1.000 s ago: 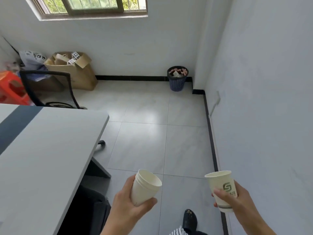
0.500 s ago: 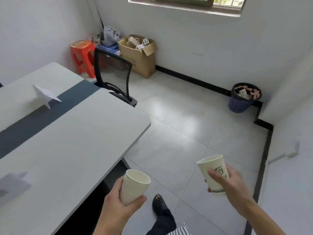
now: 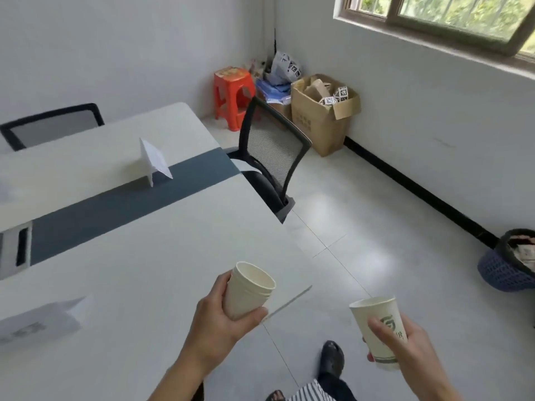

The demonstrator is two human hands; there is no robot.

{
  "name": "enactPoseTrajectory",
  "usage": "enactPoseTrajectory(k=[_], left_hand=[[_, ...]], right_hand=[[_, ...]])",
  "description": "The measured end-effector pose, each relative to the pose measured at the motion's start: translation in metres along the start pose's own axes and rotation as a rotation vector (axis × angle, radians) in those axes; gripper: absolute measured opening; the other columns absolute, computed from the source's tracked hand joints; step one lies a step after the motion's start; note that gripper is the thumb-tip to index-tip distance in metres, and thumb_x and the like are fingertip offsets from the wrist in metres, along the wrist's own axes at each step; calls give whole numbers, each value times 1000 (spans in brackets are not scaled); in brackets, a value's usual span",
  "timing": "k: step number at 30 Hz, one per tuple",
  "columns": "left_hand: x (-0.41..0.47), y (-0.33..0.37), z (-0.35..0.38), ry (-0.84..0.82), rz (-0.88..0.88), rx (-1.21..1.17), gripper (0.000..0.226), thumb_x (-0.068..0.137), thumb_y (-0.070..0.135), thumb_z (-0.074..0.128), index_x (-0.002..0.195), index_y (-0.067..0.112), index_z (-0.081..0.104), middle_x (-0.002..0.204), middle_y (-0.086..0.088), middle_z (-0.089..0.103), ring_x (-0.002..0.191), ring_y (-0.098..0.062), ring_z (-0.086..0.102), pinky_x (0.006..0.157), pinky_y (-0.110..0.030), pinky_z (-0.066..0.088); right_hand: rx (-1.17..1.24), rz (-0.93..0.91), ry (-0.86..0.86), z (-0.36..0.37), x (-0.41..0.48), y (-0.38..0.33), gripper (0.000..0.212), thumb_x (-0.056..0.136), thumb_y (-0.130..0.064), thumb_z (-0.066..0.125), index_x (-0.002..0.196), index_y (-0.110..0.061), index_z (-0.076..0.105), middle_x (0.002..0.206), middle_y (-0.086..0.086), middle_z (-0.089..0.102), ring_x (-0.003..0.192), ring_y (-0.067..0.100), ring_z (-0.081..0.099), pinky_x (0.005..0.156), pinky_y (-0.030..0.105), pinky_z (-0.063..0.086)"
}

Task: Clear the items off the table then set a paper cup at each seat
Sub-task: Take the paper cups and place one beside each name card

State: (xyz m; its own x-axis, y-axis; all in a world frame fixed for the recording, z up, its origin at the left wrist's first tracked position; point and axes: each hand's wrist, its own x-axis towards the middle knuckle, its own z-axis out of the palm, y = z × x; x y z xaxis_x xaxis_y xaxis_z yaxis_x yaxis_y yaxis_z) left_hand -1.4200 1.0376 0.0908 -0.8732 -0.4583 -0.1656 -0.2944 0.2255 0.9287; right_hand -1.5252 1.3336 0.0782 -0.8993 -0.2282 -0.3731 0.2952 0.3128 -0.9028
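My left hand grips a stack of nested white paper cups, held tilted over the near right corner of the white table. Off to the right, my right hand holds a single paper cup with a green logo above the floor, clear of the table. A dark grey strip runs across the table's middle. Two folded white paper name cards stand on the table: one by the strip, another near the front left.
A black mesh chair stands at the table's right end, and a second chair at the far side. An orange stool, a cardboard box and a blue waste basket line the wall.
The view has swung left and nearer the table. My left hand with the cup stack now sits over the table corner; the right hand still holds its cup out to the side.
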Motion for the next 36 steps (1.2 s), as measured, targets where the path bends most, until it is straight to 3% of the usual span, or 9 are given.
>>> enactPoseTrajectory(k=[3,7,10,15,20,22,25,33,36], left_hand=[[13,-14,-10,143,-116,-36,63,53,49,84,109,42,57,95,17,68,76,-4,64,63,-33,57],[20,-23,-13,347,-254,-57,69,49,48,84,112,37,59,93,16,69,74,-5,65,65,-38,60],[25,-17,-12,485,-305,-57,69,49,49,83,113,37,58,93,17,69,76,-5,66,64,-35,60],[11,-12,-4,688,-396,-120,66,52,51,82,112,37,58,95,14,70,76,-6,68,61,-26,58],[-8,-24,-10,848,-495,-172,65,51,49,82,111,34,60,92,7,72,73,-11,69,56,-20,55],[-11,-33,-21,873,-524,-192,62,52,48,83,109,35,61,91,5,72,72,-12,69,55,-23,57],[-12,-50,-48,903,-550,-231,60,53,47,83,108,37,61,89,7,72,70,-12,68,60,-34,60],[-11,-113,-152,945,-580,-311,64,54,53,81,111,39,57,93,15,69,76,-6,66,63,-38,62],[-15,-133,-175,966,-600,-332,64,54,54,81,111,40,57,92,17,69,75,-5,66,63,-38,61]], right_hand=[[-57,-6,-125,10,60,-14,35,61,-34,75,80,-5,68,74,28,68,54,33,66,44,27,52],[-150,-60,-317,30,142,-45,38,64,-35,79,83,-5,66,77,29,67,60,38,66,46,28,52],[-211,-70,-483,55,196,-75,40,67,-35,81,85,-4,64,78,30,64,58,31,65,45,24,51],[-328,-127,-768,119,255,-122,41,66,-42,73,88,-8,64,64,4,63,58,25,66,48,24,52],[-372,-193,-930,204,274,-142,43,72,-53,67,93,-16,65,78,8,62,73,35,68,53,22,53],[-414,-212,-975,244,272,-143,42,73,-56,65,91,-18,64,77,2,63,72,30,68,54,23,52],[-495,-273,-1030,304,259,-143,49,67,-70,60,87,-24,63,69,-12,63,61,7,58,53,19,47],[-813,-573,-963,485,220,-152,57,68,-82,48,92,-31,58,84,-10,67,75,12,64,65,36,54],[-895,-660,-902,558,212,-149,62,66,-79,53,99,-27,57,88,-9,65,77,16,62,63,34,50]])
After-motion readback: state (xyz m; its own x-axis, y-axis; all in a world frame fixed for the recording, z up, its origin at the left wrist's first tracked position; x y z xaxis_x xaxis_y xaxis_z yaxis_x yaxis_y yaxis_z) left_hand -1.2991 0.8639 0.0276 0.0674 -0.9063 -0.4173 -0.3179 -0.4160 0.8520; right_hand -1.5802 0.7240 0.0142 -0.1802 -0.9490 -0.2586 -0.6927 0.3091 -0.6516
